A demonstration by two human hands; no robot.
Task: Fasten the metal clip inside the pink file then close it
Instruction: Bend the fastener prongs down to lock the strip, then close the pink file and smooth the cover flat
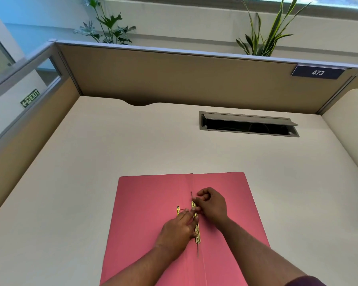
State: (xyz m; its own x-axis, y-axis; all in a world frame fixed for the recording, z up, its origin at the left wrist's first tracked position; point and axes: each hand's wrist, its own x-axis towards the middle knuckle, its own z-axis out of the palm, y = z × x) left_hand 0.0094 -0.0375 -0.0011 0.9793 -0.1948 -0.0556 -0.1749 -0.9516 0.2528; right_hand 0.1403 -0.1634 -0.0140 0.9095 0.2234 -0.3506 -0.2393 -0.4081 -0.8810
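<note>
Pink file (149, 203) lies open (both hands (177, 228) on metal clip (197, 234))

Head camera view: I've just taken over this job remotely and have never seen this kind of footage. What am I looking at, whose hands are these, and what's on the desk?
There is no robot here. A person wears one wide-angle camera on the head, looking forward and down, so the two bare arms entering from the bottom are the wearer's own. On the cream desk lies a pink file, opened flat. Along its centre fold sits a gold metal clip. The left hand rests flat on the clip, with a smaller gold piece showing just beyond its fingertips. The right hand pinches the upper end of the clip, where a thin dark prong stands out. Behind are a cable hatch, a partition with a 473 sign, and plants.
</note>
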